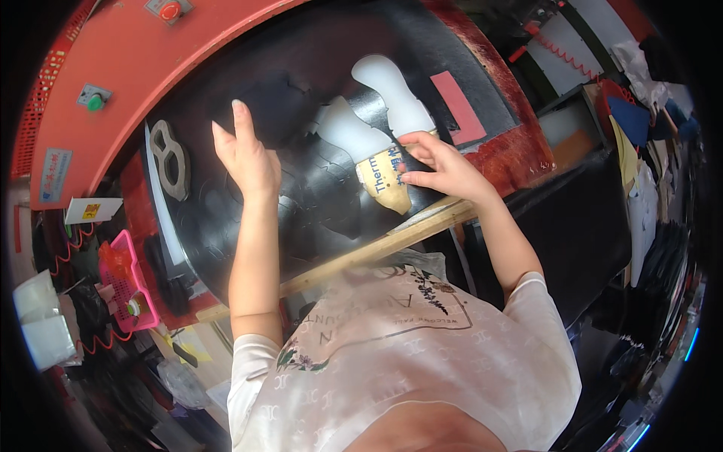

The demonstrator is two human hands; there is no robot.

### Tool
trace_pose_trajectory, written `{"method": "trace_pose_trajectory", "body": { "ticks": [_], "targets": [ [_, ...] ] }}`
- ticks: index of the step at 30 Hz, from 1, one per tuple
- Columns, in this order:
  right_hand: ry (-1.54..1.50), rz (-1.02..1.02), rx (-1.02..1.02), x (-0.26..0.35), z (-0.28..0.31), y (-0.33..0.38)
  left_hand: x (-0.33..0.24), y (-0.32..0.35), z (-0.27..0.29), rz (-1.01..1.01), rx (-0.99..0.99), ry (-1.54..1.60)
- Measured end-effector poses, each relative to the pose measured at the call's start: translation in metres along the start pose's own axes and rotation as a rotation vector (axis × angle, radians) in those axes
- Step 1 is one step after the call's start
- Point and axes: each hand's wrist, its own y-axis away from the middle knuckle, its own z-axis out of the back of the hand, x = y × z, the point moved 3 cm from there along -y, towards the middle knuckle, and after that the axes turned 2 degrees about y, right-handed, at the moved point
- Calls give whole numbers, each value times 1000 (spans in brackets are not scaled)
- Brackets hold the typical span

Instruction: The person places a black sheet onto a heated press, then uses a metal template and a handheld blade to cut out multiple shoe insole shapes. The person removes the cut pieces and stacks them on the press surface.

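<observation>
Watching from out here, the red machine (128, 60) is the big mass, curving around 10 o'clock, and its rim is a hard limit on that side. Under it the black work surface (301, 203) spreads across 12 o'clock. A wooden strip (392, 242) edges the near side, slanting from 8 o'clock up toward 3.

Now the hands! At 10 o'clock I have the left hand (252, 162) raised, thumb and finger spread wide, nothing in it. At 2 o'clock the right hand (448, 172) is half curled, a clear gap between thumb and fingers, thumb tip over the yellow end of the nearer sole piece (369, 154). Is it pressing? From here I can't tell.

That nearer piece lies just off 12 o'clock, white toe pointing away; the farther sole piece (395, 98) sits beside it toward 1 o'clock. To do this handling well, I'd say take the yellow end low and flat, lift by the side edges, and keep the neighbour undisturbed.

Room? Plenty of dark surface between the hands, so a slide toward 9 o'clock looks easy, short of the grey metal loop (179, 193) out there. Tighter at 1 o'clock: the pink strip (459, 109) lies just beyond the soles.
</observation>
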Motion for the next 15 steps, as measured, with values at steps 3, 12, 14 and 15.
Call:
{"method": "trace_pose_trajectory", "body": {
  "ticks": [3,12,14,15],
  "targets": [
    [304,-2,-49,-8,3,1,13,-26,15,106,33,138],
    [232,-54,-17,-32,6,-12,71,-147,86,527,-406,201],
    [280,-35,-12,-32,8,-12,77,-162,90,543,-394,188],
    [281,-10,-16,-31,8,-12,78,-167,91,555,-384,179]
  ]
}}
